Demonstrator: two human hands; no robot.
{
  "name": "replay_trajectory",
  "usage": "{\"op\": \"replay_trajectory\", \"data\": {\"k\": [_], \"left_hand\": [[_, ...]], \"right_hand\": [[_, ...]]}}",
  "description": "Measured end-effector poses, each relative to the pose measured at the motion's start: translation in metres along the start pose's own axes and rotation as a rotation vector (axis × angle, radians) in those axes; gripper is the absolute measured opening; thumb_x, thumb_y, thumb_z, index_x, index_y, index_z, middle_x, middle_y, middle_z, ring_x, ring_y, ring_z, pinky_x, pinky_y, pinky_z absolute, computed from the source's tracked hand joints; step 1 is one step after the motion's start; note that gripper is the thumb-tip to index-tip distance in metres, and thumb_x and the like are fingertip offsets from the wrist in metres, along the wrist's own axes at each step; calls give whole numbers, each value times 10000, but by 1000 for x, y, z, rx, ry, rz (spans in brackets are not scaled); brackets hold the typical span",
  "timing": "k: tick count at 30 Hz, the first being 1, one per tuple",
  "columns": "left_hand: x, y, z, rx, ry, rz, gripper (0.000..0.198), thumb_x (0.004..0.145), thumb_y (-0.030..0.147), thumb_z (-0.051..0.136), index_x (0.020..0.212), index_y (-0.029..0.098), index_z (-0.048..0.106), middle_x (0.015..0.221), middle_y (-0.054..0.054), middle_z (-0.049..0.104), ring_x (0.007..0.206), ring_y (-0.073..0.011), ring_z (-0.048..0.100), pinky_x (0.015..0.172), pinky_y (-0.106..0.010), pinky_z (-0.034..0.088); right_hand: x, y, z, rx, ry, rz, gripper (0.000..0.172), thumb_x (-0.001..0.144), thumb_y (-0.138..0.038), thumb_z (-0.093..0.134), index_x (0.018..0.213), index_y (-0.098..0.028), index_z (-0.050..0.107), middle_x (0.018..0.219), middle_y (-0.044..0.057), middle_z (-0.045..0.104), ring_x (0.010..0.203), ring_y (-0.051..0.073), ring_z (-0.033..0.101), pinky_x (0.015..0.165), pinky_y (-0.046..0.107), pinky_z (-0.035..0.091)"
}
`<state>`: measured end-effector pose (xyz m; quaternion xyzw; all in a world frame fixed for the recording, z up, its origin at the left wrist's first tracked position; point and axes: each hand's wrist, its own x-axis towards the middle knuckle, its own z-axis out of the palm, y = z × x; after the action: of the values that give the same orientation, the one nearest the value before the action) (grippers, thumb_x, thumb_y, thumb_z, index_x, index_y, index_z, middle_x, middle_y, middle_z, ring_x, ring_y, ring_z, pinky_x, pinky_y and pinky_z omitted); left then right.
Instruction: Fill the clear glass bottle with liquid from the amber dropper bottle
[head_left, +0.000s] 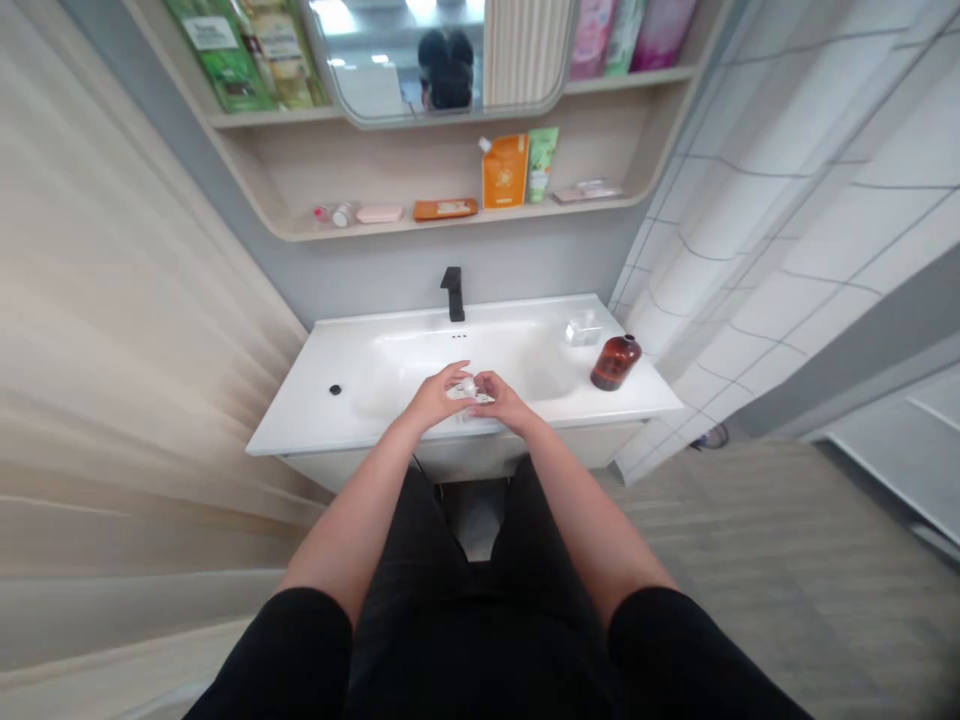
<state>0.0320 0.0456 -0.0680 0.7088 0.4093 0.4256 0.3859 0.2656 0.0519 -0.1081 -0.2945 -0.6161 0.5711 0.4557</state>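
My left hand (436,397) and my right hand (504,402) meet over the front edge of the white sink basin (397,370). Both have their fingers curled round a small clear, whitish object (466,392) held between them; I cannot make out what it is. A black tap (452,292) stands at the back of the basin, straight beyond my hands.
A brown glass bottle (615,362) and a clear small dish (583,331) sit on the counter's right side. A black plug (335,389) lies on the left. The shelf (465,218) above carries an orange pouch, a green tube and flat packets. Tiled wall stands right, ribbed panel left.
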Motion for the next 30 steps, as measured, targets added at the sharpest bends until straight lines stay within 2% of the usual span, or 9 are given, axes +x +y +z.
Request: {"op": "replay_trajectory", "data": {"k": [5,9,11,17,22,24,26,28,30], "left_hand": [[-1,2,4,-101,-2,-19,671,858,336,891,1483,216,677,1297,-133,797,1208,-257,791,1203,-504,587],[-6,3,16,-70,151,-21,706,721,320,991,1367,212,726,1144,-76,781,1134,-247,791,1191,-489,588],[-10,7,22,-85,198,-34,677,726,353,991,1335,212,731,1063,-55,788,1093,-249,798,1179,-501,591],[-31,39,17,-214,0,-20,656,802,462,970,1353,200,729,1171,-123,848,1127,-292,816,1118,-494,619],[-57,57,7,-88,43,-14,512,826,431,942,1258,208,783,1257,-131,838,1163,-299,804,1128,-494,619],[-68,55,-3,-6,99,-31,478,833,416,928,1251,222,800,1250,-115,837,1166,-295,799,1112,-479,631],[-76,49,-23,53,209,-63,479,834,418,913,1261,231,802,1205,-99,834,1149,-290,796,1046,-450,661],[-79,44,-56,122,373,-108,497,841,414,894,1290,231,783,1157,-85,825,1126,-281,792,969,-415,679],[-77,40,-101,255,545,-160,510,864,387,867,1334,224,754,1153,-77,820,1141,-271,783,973,-397,675]], "right_hand": [[1,0,0,12,-11,10,781,557,-431,1070,1186,-311,623,1183,12,691,1075,247,659,1011,428,583],[-3,-3,6,10,27,-12,791,528,-442,1085,1156,-303,625,1172,18,690,1092,254,669,991,434,606],[-9,-9,10,26,44,-4,807,513,-443,1095,1154,-302,625,1207,32,707,1127,265,681,993,438,613],[-37,-36,17,90,-61,79,787,545,-475,1106,1190,-277,701,1241,79,784,1193,333,732,1051,491,612],[-43,-42,31,32,-153,104,816,588,-494,1095,1295,-273,753,1308,98,794,1261,355,732,1081,502,618],[-41,-40,35,-57,-146,76,874,628,-512,1082,1399,-297,732,1479,124,735,1407,375,670,1090,498,625],[-37,-37,34,-154,-76,35,862,711,-574,1033,1467,-319,708,1619,131,648,1520,381,592,1097,496,630],[-30,-31,26,-240,37,18,733,830,-657,922,1447,-315,720,1607,129,660,1516,368,598,1115,514,625],[-21,-21,14,-344,159,30,594,918,-709,798,1341,-294,757,1475,121,744,1423,353,665,1173,564,586]]}}
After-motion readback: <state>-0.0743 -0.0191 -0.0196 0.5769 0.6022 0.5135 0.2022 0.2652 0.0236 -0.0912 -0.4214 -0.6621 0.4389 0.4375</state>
